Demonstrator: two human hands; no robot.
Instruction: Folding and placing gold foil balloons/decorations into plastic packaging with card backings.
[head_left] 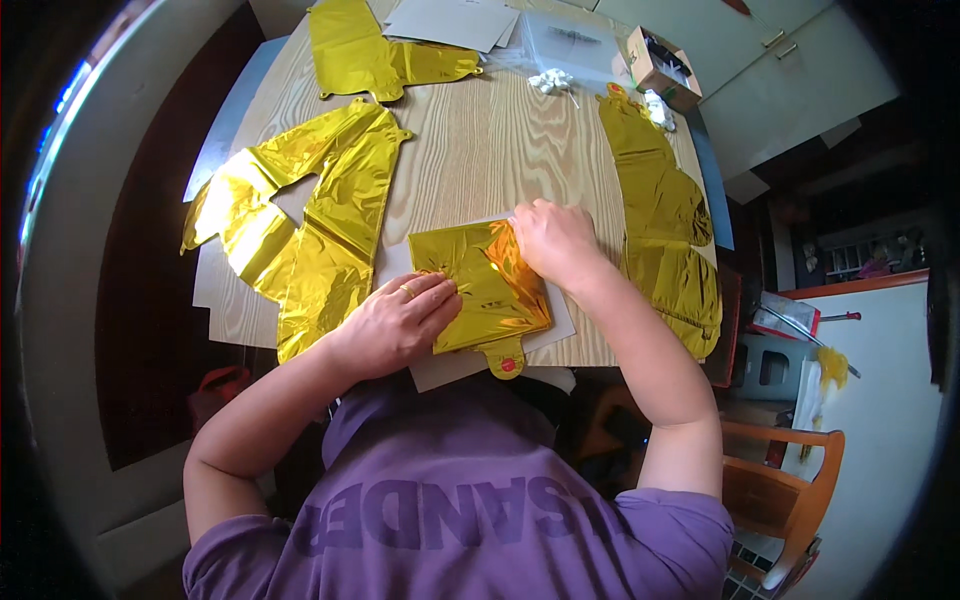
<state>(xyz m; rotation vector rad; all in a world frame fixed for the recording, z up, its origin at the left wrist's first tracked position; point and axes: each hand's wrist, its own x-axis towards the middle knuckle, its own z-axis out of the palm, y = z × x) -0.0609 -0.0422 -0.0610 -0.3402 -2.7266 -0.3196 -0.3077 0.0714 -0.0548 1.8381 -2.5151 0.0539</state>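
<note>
Two hands on folded gold balloon [485, 290] at table [480, 140] near edge: left hand [400, 322] flat, pressing left side; right hand [552, 240] pinching top right corner.

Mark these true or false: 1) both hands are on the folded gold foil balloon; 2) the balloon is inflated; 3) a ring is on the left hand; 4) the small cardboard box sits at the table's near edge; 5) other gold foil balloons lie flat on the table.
1) True: the left hand and right hand both press on the folded gold foil balloon.
2) False: it is flat and folded.
3) True: a ring shows on one finger.
4) False: the small cardboard box sits at the far right corner of the table.
5) True: one flat balloon lies left, another right.
</note>
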